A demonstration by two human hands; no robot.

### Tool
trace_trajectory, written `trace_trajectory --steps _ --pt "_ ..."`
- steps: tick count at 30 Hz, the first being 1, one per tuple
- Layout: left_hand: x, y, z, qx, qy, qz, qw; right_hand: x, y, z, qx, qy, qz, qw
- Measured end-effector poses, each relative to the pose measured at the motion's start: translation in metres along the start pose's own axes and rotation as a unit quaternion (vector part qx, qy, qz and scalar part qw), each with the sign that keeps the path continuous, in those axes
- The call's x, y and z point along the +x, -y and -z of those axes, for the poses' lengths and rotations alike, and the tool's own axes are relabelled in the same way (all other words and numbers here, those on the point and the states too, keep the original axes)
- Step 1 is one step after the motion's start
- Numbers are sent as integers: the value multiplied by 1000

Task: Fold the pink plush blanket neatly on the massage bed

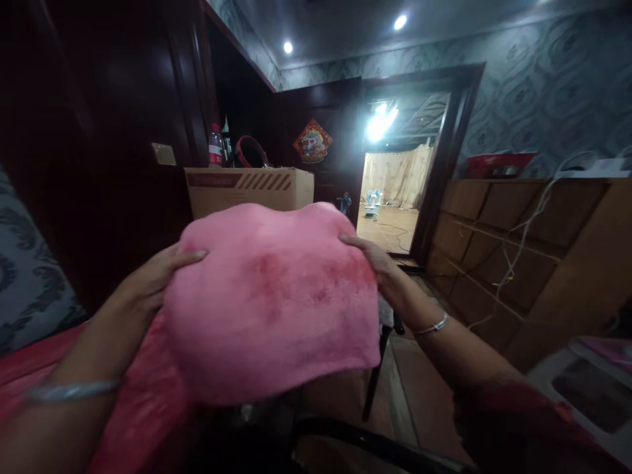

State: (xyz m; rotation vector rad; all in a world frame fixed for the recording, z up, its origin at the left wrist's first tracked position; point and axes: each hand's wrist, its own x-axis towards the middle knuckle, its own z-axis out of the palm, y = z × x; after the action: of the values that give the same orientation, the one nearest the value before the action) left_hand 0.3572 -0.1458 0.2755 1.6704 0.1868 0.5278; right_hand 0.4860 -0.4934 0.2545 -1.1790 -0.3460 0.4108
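Note:
A pink fuzzy cloth (276, 296), towel-like, is held up in front of me between both hands. Darker reddish patches mark its middle and right side. My left hand (160, 273) grips its left edge, thumb on the near face and fingers hidden behind. On the right edge, my right hand (372, 260) pinches the cloth the same way, with its thumb on top. The lower edge hangs loose. Whether the cloth is folded or a single layer, I cannot tell.
Behind the cloth stands a cardboard box (241, 184) with a bottle (215, 146) at its left. A wooden cabinet (518, 243) with trailing white cables is at right. Red fabric (148, 401) lies at lower left. A black curved bar (355, 434) is below. The doorway (395, 191) opens beyond.

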Motion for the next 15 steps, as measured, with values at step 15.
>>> trace_trajectory --steps 15 --pt "167 51 -196 -11 103 19 994 44 26 139 -28 -216 -18 976"
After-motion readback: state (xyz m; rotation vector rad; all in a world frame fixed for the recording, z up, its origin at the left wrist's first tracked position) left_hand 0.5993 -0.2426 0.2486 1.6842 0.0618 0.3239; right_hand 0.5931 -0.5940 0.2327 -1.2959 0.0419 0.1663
